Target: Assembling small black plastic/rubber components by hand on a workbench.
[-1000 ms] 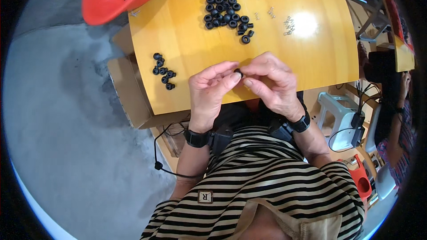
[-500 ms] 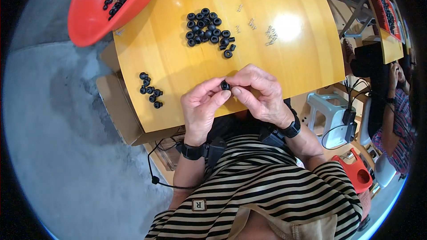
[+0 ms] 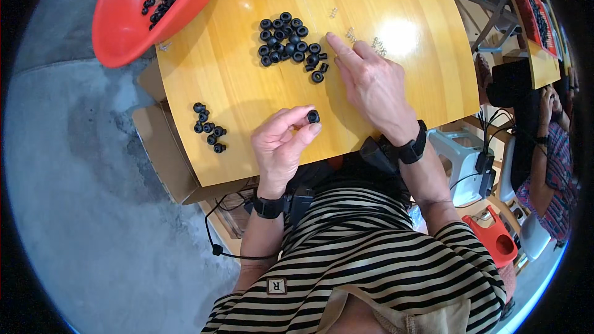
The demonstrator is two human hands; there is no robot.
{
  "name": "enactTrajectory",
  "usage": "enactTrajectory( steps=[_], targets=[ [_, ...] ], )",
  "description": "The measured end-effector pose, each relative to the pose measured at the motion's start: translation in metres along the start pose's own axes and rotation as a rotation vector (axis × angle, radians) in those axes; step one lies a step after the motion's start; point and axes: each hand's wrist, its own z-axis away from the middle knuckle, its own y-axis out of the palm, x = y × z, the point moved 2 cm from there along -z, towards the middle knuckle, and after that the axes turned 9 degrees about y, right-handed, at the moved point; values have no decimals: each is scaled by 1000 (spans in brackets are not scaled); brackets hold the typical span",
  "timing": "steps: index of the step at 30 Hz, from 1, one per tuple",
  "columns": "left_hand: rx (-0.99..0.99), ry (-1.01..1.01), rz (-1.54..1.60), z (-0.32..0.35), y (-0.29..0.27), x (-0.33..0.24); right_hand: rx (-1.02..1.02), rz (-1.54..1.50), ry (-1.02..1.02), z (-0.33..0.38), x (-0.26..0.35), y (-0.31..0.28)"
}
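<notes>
Between the thumb and fingers of my left hand [image 3: 278, 145], near the table's front edge, is a small round black hollow piece [image 3: 313, 115], its opening facing up. My right hand [image 3: 374, 83] reaches out over the table with its index finger stretched, and nothing shows in it. The fingertip lies beside tiny silvery springs [image 3: 351, 34] and covers part of the spot around them. Left of that finger lies a cluster of round black hollow pieces [image 3: 285, 38], with a few small black plugs [image 3: 323, 67] at its near right side.
More springs [image 3: 378, 47] lie to the right. Several assembled-looking black pieces [image 3: 209, 127] sit at the table's left edge. A red bowl [image 3: 117, 31] of black parts stands at the far left. Another person's hands [image 3: 548, 102] and a red tray [image 3: 533, 15] show at right.
My right hand has let go of the black piece and moved forward to the springs. My left hand stays in place, still pinching the piece.
</notes>
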Motion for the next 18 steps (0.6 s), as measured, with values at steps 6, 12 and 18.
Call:
enactTrajectory(
  steps=[6, 12, 18],
  targets=[
    [33, 45, -54, 1, 2, -3, -18, 37, -54, 5, -2, 0],
    [51, 69, -98, 1, 4, -2, -97, -60, -231, 29, 1, 0],
    [44, 88, -89, 4, 6, -2, -203, -180, -199, 33, -3, 7]
  ],
)
